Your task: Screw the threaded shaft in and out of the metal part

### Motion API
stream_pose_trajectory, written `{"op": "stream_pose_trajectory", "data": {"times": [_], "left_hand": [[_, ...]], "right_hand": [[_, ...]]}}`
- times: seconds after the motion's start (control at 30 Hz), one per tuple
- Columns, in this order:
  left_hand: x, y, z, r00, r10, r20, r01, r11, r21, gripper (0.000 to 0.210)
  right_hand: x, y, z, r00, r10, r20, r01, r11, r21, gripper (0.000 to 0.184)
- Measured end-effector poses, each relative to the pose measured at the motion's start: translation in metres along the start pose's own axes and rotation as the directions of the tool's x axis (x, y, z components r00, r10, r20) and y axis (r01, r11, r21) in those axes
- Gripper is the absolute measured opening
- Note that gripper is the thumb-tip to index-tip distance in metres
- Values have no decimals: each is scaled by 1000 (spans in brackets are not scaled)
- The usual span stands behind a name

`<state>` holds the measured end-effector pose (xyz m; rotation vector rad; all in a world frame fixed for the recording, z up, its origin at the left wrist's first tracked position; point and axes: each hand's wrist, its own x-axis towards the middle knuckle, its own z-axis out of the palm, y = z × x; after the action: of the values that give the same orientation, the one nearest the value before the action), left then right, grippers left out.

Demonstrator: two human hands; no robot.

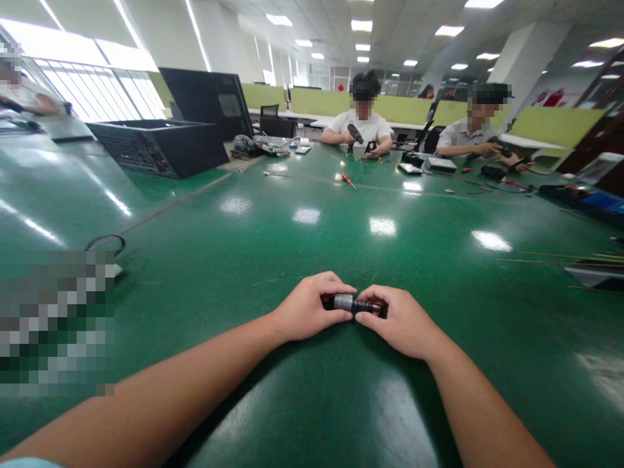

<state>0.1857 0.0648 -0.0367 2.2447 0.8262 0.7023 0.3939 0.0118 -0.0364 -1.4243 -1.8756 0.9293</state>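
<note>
A small cylindrical part (344,302) with a silver collar and a black ribbed end lies level between my two hands; its exact kind I cannot make out. My left hand (312,309) is closed round its left end, thumb below and fingers above. At the ribbed black end, my right hand (402,318) grips with thumb and curled fingers. Both hands are low over the green tabletop (302,253), close together. The part's two ends are partly hidden by the fingers.
Across the table a person (363,120) holds a power drill (355,133); another person (480,130) works at right. An orange-handled screwdriver (348,180) lies mid-table. A black computer case (160,146) stands at back left. Thin rods (546,261) lie at right.
</note>
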Motion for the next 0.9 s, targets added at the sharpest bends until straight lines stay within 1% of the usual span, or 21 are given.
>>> {"op": "stream_pose_trajectory", "data": {"times": [0.23,0.57,0.73,0.9], "left_hand": [[1,1,-1,998,33,50,-34,999,16,35],[2,2,-2,994,47,98,-49,998,26,34],[2,0,-2,993,59,106,-63,998,31,34],[2,1,-1,992,60,110,-65,997,41,31]], "right_hand": [[-1,-2,1,1000,1,-18,-2,999,-36,14],[-4,-4,2,999,-29,-22,27,993,-116,12],[-5,-4,3,998,-49,-29,44,985,-169,11],[-4,-5,3,998,-56,-25,50,982,-183,12]]}}
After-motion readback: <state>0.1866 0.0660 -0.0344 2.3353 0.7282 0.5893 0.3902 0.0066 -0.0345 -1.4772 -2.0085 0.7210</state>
